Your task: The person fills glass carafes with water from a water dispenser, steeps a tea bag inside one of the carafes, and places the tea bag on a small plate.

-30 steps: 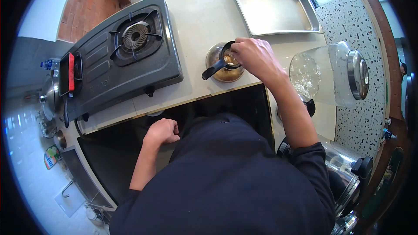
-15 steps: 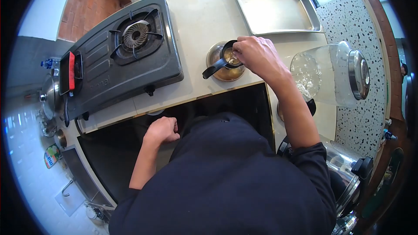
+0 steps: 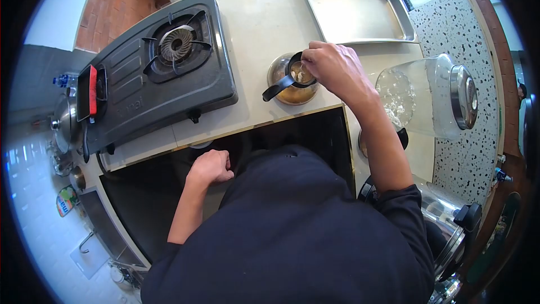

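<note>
A round metal pot or kettle point(image 3: 295, 94) with a black rim and a black handle point(image 3: 275, 89) stands near the counter's front edge. Light brown contents show in its opening. My right hand point(image 3: 333, 68) is over the right side of that opening, its fingers pinched together and pointing down; what they hold, if anything, is hidden. In front of my body, below the counter edge, my left hand point(image 3: 211, 167) hangs with curled fingers, touching no object, and nothing shows in it.
Left of the pot is a black gas stove point(image 3: 129, 84). A shallow metal tray point(image 3: 360, 14) lies behind, to the right. On the right a clear jar with a metal lid point(image 3: 430, 95) lies beside my right forearm, near a terrazzo surface point(image 3: 458, 28).
My right hand has risen slightly within the space over the pot's opening. My left hand and the pot have barely moved.
</note>
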Demonstrator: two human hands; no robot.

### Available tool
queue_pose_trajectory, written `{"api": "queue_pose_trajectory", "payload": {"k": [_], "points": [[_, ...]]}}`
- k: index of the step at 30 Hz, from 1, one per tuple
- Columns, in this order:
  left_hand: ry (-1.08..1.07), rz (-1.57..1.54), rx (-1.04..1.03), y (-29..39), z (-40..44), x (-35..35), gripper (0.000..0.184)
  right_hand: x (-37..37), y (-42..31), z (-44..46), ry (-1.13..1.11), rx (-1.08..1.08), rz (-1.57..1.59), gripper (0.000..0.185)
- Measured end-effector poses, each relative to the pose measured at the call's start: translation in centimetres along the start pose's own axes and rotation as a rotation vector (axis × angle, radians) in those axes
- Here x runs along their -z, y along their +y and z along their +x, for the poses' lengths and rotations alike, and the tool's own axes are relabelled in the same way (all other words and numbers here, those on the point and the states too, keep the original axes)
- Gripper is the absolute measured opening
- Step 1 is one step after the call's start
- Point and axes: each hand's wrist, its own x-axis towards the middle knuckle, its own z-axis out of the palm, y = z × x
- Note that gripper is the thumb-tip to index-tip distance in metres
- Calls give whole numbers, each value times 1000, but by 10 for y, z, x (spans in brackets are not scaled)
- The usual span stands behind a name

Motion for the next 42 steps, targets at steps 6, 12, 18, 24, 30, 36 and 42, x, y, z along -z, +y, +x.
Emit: {"api": "queue_pose_trajectory", "payload": {"k": [6,12,18,24,30,36,42], "points": [[46,-14,-22,0,0,-1,31,-42,12,-1,-112,-8,-17,15],[97,-23,-34,-1,2,-3,29,-28,12,-2,-47,9,-26,14],[104,-25,-53,1,3,-3,27,-17,6,-1,40,25,-20,11],[122,-23,-65,0,4,-4,26,-55,18,2,-111,6,-80,14],[118,-31,-49,2,2,-2,26,-22,10,2,47,19,-28,11],[112,-29,-51,2,3,-3,26,-22,10,3,43,-8,-52,12],[115,-26,-49,2,4,-2,26,-48,16,3,-61,3,-90,10]]}}
